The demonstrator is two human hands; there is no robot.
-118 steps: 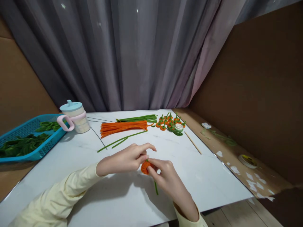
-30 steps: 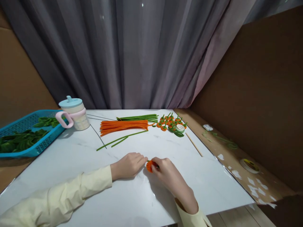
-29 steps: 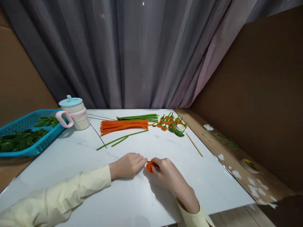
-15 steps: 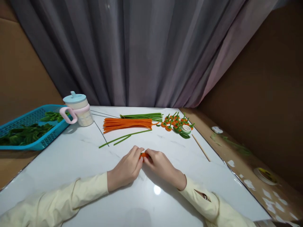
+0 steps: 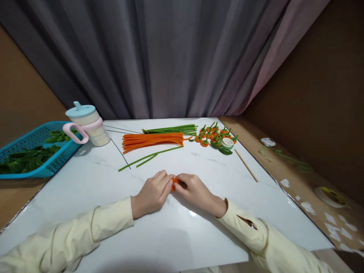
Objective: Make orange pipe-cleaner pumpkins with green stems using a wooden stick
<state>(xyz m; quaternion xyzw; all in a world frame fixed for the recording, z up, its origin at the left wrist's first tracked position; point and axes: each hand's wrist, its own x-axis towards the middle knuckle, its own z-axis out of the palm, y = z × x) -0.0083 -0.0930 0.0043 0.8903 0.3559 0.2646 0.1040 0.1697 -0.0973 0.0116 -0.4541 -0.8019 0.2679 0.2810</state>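
My left hand [image 5: 153, 191] and my right hand [image 5: 196, 192] meet over the near middle of the white table. Fingertips of both pinch a small orange pipe-cleaner piece [image 5: 174, 184], mostly covered by the fingers. Something dark green peeks out by the right hand's index finger. Beyond the hands lie a few loose green pipe cleaners [image 5: 150, 159]. Behind those are a bundle of straight orange pipe cleaners [image 5: 152, 140] and a bundle of green ones [image 5: 170, 129]. Several small orange pipe-cleaner shapes with green stems [image 5: 205, 143] are grouped at the back right.
A lidded tumbler [image 5: 98, 132] with a pink handle stands back left, beside a blue basket [image 5: 54, 167] holding green pieces. A white ring-shaped roll [image 5: 227, 142] and a thin wooden stick [image 5: 247, 165] are on the right. Paper scraps [image 5: 308, 207] lie beyond the table's right edge.
The view has tilted down a little, so the table's things appear higher. Both hands still pinch the orange piece; the right fingers have shifted slightly, with more dark green showing beside them.
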